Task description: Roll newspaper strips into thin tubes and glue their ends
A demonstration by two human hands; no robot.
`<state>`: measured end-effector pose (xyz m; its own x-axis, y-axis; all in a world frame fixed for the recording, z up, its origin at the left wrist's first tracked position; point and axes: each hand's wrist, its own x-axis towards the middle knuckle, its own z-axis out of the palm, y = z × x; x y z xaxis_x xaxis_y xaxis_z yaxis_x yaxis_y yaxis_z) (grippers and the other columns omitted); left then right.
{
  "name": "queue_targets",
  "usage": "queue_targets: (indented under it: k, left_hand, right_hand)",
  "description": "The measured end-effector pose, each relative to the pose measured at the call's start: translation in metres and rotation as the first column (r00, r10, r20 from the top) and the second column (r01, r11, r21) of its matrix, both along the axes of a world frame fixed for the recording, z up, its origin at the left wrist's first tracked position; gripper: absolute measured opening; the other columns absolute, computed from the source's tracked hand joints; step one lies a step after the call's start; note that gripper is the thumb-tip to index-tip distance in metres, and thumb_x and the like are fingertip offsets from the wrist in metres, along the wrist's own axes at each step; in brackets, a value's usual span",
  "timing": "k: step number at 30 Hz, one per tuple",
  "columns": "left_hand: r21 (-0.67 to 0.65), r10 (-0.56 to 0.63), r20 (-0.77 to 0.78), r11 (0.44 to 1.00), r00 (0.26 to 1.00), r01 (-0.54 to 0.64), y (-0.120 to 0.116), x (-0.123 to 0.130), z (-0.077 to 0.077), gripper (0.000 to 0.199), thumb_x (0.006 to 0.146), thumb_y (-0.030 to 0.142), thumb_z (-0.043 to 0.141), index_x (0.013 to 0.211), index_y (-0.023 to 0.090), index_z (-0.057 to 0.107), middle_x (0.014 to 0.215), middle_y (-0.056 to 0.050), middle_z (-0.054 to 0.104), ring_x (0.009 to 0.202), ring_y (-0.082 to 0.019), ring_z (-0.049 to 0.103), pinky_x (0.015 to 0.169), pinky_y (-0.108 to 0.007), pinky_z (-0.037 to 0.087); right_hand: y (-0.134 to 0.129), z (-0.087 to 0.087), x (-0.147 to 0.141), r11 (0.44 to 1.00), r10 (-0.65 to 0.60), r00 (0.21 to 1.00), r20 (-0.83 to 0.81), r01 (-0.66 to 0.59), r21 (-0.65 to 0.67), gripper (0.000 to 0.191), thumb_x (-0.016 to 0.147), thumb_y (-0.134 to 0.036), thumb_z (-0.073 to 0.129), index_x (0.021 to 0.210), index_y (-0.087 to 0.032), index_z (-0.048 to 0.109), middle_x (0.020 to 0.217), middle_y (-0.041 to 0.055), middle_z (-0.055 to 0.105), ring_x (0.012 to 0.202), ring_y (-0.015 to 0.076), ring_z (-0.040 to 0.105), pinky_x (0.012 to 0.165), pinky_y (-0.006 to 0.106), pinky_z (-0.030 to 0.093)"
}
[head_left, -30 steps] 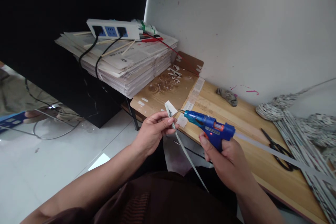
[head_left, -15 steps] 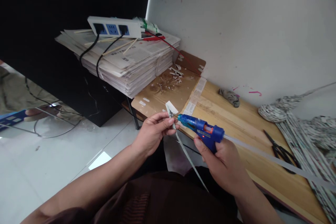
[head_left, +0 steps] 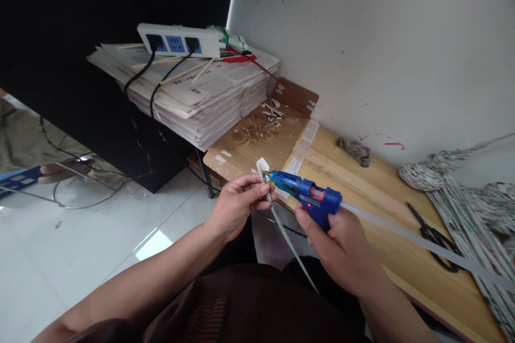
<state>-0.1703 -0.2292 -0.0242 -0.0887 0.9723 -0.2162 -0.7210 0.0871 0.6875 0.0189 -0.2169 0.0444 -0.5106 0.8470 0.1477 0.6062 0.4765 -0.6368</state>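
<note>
Nearest, dark brown clothing (head_left: 257, 300) fills the bottom of the view, and a thin rolled paper strip (head_left: 286, 231) hangs slantwise above it. The person's left hand (head_left: 238, 206) has thumb and fingers pinched together on this strip, just below its flattened, pale upper end. The right hand (head_left: 341, 246) is wrapped around the handle of a blue glue gun (head_left: 308, 191), its fingers closed on the grip, a small red light glowing on the side. The nozzle points left, right at the upper part of the strip; whether it touches, I can't tell. A long translucent glue stick (head_left: 402, 233) runs out of the gun's back to the right

Beyond the hands is a wooden table (head_left: 354, 193), with black-handled scissors (head_left: 433, 236) lying partly behind the glue stick, beside a bundle of rolled paper rods (head_left: 462, 220). Left of these, cardboard (head_left: 229, 156) covers part of the tabletop, strewn with paper scraps (head_left: 273, 112). Further back stands a newspaper stack (head_left: 201, 104) with a white power strip (head_left: 210, 44) on top, two plugs in it, next to a grey wall (head_left: 362, 37)
</note>
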Motion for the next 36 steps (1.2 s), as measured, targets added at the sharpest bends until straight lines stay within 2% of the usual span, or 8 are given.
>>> queue_targets:
  k: [6, 11, 14, 18, 25, 33, 36]
  left_hand:
    - [-0.003, 0.001, -0.014, 1.0, 1.0, -0.001, 0.0001, -0.001, 0.0015, 0.023, 0.068, 0.018, 0.081, 0.087, 0.012, 0.069, 0.08, -0.005, 0.073, 0.071, -0.015, 0.071, 0.06, -0.02, 0.057]
    - [-0.007, -0.005, -0.014, 1.0, 1.0, 0.005, 0.0006, -0.0005, 0.0005, 0.022, 0.069, 0.017, 0.08, 0.087, 0.013, 0.069, 0.078, -0.005, 0.073, 0.071, -0.015, 0.071, 0.06, -0.021, 0.057]
    - [0.005, -0.008, -0.019, 1.0, 1.0, 0.008, 0.0002, 0.0, -0.0003, 0.022, 0.069, 0.017, 0.08, 0.088, 0.013, 0.069, 0.079, -0.005, 0.073, 0.071, -0.014, 0.07, 0.061, -0.02, 0.057]
    - [0.007, -0.015, -0.024, 1.0, 1.0, 0.015, -0.0008, 0.001, -0.0009, 0.022, 0.07, 0.017, 0.08, 0.089, 0.013, 0.07, 0.079, -0.005, 0.073, 0.071, -0.014, 0.07, 0.061, -0.02, 0.057]
    - [-0.011, -0.013, -0.031, 1.0, 0.999, 0.013, -0.0007, 0.0026, -0.001, 0.022, 0.07, 0.017, 0.08, 0.089, 0.013, 0.07, 0.079, -0.004, 0.072, 0.071, -0.014, 0.07, 0.06, -0.019, 0.057]
    - [-0.005, -0.013, -0.013, 1.0, 1.0, 0.013, -0.0013, 0.0019, -0.0023, 0.023, 0.069, 0.017, 0.081, 0.089, 0.013, 0.07, 0.079, -0.004, 0.072, 0.071, -0.015, 0.071, 0.06, -0.019, 0.058]
    - [-0.006, -0.006, -0.01, 1.0, 1.0, 0.006, -0.0023, 0.0002, -0.0031, 0.023, 0.069, 0.017, 0.081, 0.089, 0.013, 0.069, 0.078, -0.004, 0.072, 0.072, -0.016, 0.071, 0.06, -0.02, 0.058]
  right_hand:
    - [0.0031, 0.0007, -0.0009, 1.0, -0.008, 1.0, 0.007, 0.008, 0.002, 0.023, 0.094, -0.039, 0.05, 0.094, -0.023, 0.065, 0.061, 0.0015, 0.061, 0.061, 0.02, 0.063, 0.054, 0.03, 0.048]
    - [0.0041, 0.0017, -0.0014, 1.0, 0.021, 0.999, 0.026, -0.021, 0.006, 0.022, 0.095, -0.038, 0.049, 0.099, -0.024, 0.066, 0.067, 0.0022, 0.064, 0.068, 0.0208, 0.065, 0.061, 0.032, 0.05]
    - [0.0044, 0.0017, -0.0025, 1.0, 0.016, 0.999, 0.046, -0.017, 0.025, 0.022, 0.095, -0.035, 0.05, 0.106, -0.024, 0.065, 0.085, 0.0051, 0.07, 0.083, 0.0227, 0.067, 0.072, 0.034, 0.052]
    - [0.0036, 0.0005, -0.0025, 0.998, 0.023, 0.998, 0.057, -0.026, 0.058, 0.024, 0.095, -0.032, 0.051, 0.115, -0.025, 0.061, 0.11, 0.0057, 0.069, 0.104, 0.0235, 0.063, 0.088, 0.036, 0.048]
    - [0.0027, -0.0023, 0.0018, 0.996, -0.016, 0.99, 0.142, 0.004, 0.086, 0.026, 0.095, -0.036, 0.049, 0.114, -0.021, 0.06, 0.099, 0.0094, 0.07, 0.085, 0.0236, 0.066, 0.075, 0.035, 0.049]
    - [0.0041, -0.0047, 0.0035, 0.995, -0.045, 0.984, 0.171, 0.029, 0.095, 0.028, 0.095, -0.036, 0.049, 0.114, -0.022, 0.062, 0.101, 0.0095, 0.071, 0.085, 0.0239, 0.067, 0.075, 0.034, 0.049]
    - [0.0079, -0.0081, 0.0032, 0.994, -0.062, 0.99, 0.125, 0.05, 0.1, 0.028, 0.094, -0.037, 0.05, 0.115, -0.022, 0.062, 0.099, 0.0095, 0.07, 0.082, 0.0234, 0.066, 0.074, 0.035, 0.048]
